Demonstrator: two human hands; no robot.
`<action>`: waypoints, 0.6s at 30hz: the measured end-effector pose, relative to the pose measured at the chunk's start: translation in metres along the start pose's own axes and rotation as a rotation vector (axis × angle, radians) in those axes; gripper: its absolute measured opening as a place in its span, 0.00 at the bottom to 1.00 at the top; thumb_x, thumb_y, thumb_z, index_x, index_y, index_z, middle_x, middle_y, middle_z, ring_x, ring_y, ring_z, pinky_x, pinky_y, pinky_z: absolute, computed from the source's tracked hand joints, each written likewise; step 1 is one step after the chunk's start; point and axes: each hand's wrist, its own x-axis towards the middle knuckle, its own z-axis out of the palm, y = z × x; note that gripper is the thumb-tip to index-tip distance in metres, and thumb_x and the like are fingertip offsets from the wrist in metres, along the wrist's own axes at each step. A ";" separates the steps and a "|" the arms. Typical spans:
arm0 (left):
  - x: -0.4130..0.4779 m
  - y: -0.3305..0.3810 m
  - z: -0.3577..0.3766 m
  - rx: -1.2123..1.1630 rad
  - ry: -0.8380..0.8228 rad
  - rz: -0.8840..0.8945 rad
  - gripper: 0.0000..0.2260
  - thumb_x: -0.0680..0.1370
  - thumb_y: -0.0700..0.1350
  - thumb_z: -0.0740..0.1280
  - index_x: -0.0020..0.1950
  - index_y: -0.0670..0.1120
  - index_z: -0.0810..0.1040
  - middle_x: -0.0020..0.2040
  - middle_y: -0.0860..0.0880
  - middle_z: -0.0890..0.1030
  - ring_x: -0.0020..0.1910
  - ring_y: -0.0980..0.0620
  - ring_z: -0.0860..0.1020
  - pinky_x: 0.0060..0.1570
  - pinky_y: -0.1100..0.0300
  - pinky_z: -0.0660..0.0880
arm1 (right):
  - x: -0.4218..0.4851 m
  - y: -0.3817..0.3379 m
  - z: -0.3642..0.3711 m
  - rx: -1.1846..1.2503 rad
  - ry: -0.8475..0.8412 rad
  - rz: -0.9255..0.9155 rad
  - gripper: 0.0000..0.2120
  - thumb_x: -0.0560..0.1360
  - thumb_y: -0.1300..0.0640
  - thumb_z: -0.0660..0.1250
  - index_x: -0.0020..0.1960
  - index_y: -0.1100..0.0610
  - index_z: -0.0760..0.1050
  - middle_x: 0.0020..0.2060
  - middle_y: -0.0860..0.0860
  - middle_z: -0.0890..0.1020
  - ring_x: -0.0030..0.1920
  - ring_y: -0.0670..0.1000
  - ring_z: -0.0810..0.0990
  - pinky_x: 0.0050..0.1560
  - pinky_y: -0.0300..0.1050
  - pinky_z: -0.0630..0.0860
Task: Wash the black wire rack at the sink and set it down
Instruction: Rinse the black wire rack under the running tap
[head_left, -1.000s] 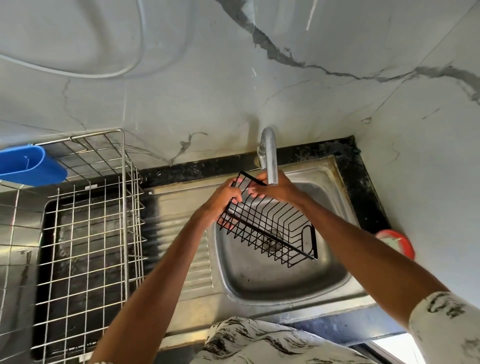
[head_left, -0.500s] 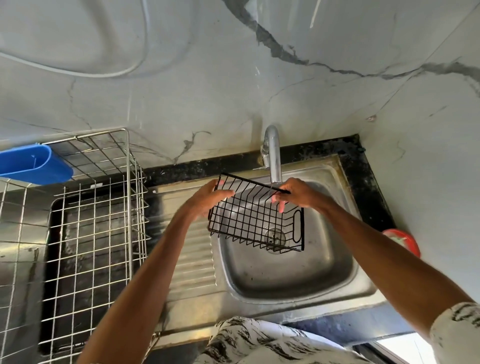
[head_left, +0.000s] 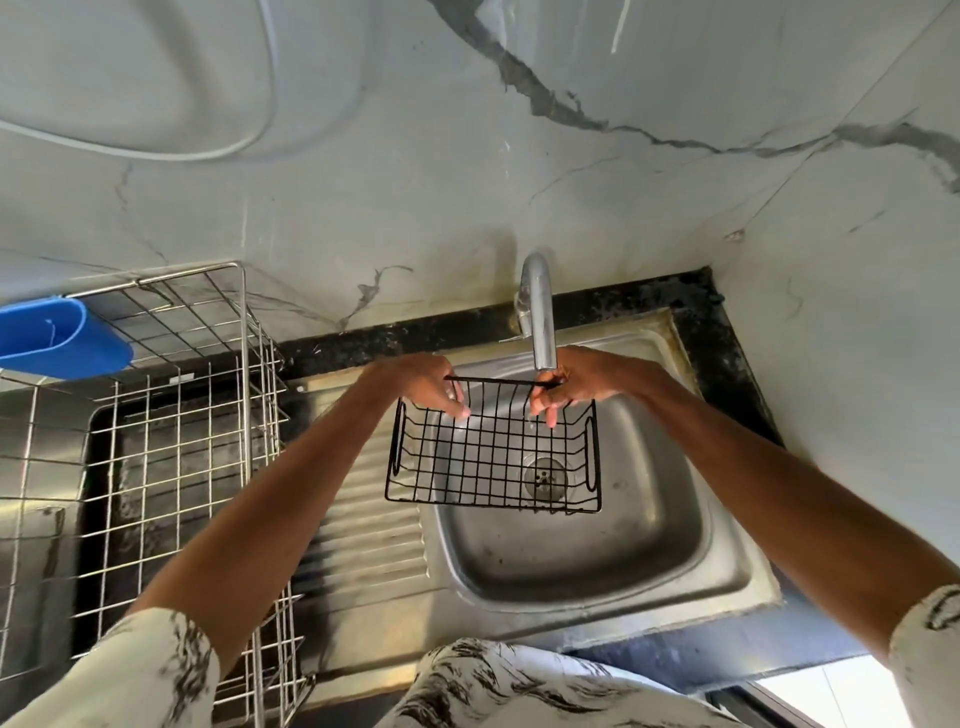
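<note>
1. Left hand (head_left: 426, 384) grips the left end of the rack's (head_left: 493, 457) far rim, fingers curled over the wire.
2. Rack hangs over the sink (head_left: 727, 582), under the tap (head_left: 540, 317). A second ago it was tilted, hands bunched at one corner; now level, hands apart. Probably being turned to rinse; not set down yet.
3. Right hand (head_left: 576, 382) pinches the rim's right end.
4. Can't tell if water is running.
</note>
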 end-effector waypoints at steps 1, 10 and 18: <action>0.002 0.007 -0.002 0.010 -0.038 0.021 0.28 0.75 0.67 0.72 0.64 0.48 0.82 0.59 0.51 0.85 0.56 0.49 0.82 0.63 0.51 0.76 | 0.000 -0.001 -0.002 0.023 -0.014 0.005 0.06 0.78 0.56 0.72 0.54 0.55 0.84 0.42 0.48 0.88 0.49 0.54 0.86 0.54 0.56 0.79; 0.004 0.021 0.014 -0.321 -0.084 0.123 0.23 0.81 0.58 0.69 0.47 0.36 0.83 0.41 0.43 0.88 0.41 0.43 0.88 0.38 0.49 0.86 | 0.014 0.006 0.004 0.020 0.330 0.000 0.17 0.66 0.53 0.82 0.51 0.54 0.81 0.46 0.49 0.85 0.47 0.48 0.85 0.50 0.48 0.83; -0.006 0.031 0.016 -0.352 -0.068 0.159 0.23 0.83 0.59 0.65 0.44 0.40 0.79 0.37 0.45 0.85 0.40 0.47 0.88 0.28 0.60 0.79 | 0.036 -0.003 0.012 0.039 0.121 -0.046 0.07 0.71 0.55 0.78 0.47 0.53 0.84 0.39 0.45 0.86 0.41 0.40 0.84 0.41 0.36 0.78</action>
